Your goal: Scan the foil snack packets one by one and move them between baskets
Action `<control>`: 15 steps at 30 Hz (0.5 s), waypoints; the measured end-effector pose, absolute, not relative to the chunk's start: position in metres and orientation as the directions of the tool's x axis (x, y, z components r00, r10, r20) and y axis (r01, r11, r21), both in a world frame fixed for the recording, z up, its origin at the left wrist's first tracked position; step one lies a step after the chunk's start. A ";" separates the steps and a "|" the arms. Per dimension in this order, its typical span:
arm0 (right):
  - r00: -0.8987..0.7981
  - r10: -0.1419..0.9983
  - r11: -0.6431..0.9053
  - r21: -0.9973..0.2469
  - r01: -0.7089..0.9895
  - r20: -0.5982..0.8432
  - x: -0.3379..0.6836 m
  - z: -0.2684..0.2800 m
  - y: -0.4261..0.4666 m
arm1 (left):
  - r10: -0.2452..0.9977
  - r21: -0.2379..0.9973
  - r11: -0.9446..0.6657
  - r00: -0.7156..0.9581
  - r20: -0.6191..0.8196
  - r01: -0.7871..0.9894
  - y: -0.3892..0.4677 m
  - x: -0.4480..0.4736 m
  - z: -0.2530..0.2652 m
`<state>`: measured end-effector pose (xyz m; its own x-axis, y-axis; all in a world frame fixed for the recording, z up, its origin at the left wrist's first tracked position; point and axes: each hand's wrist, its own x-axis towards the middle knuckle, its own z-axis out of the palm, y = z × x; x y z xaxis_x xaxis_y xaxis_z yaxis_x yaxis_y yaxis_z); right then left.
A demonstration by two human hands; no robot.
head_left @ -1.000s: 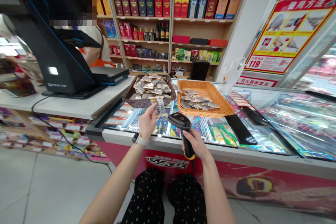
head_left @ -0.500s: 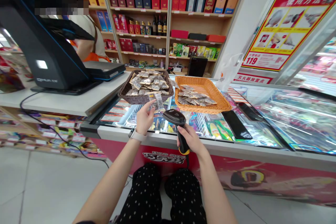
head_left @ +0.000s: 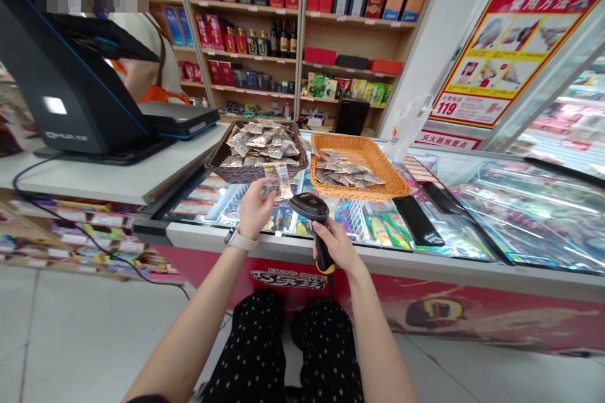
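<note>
My left hand (head_left: 256,209) is closed, its fingers pinching the edge of a small clear packet (head_left: 282,180) with a yellow mark. That packet stands in front of the dark brown wicker basket (head_left: 217,168), which is heaped with similar packets (head_left: 265,140). In my right hand (head_left: 339,244) is a black barcode scanner (head_left: 311,206) with a yellow handle end, its head tilted towards the packet. Right of the dark basket sits an orange wicker basket (head_left: 390,167) with a smaller pile of packets (head_left: 347,171) at its front left.
Both baskets rest on the glass top of a chest freezer (head_left: 331,252). A black phone (head_left: 418,220) lies on the glass at right. A dark scale terminal (head_left: 99,113) stands on the left counter, with a person (head_left: 151,44) behind it. Shelves of boxes and bottles (head_left: 283,41) line the back.
My left fingers have closed more around the packet's edge. The right hand still holds the scanner in about the same place; the whole view has shifted slightly.
</note>
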<state>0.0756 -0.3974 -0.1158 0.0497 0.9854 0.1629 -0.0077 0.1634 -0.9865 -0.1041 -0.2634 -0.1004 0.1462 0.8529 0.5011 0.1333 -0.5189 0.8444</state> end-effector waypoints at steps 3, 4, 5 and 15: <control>0.046 0.984 0.172 -0.985 -0.015 0.171 0.076 -0.117 -0.397 | 0.849 0.837 -0.526 0.138 0.510 0.149 -0.263 -0.104 -0.101; 0.047 0.984 0.175 -0.984 -0.019 0.174 0.076 -0.117 -0.396 | 0.849 0.835 -0.528 0.139 0.510 0.155 -0.262 -0.105 -0.101; 0.049 0.983 0.178 -0.984 -0.022 0.176 0.076 -0.116 -0.396 | 0.848 0.834 -0.529 0.140 0.511 0.159 -0.262 -0.105 -0.102; 0.208 0.959 0.221 -0.969 -0.109 0.195 0.071 -0.109 -0.398 | 0.860 0.854 -0.506 -0.004 0.510 0.125 -0.267 -0.107 -0.085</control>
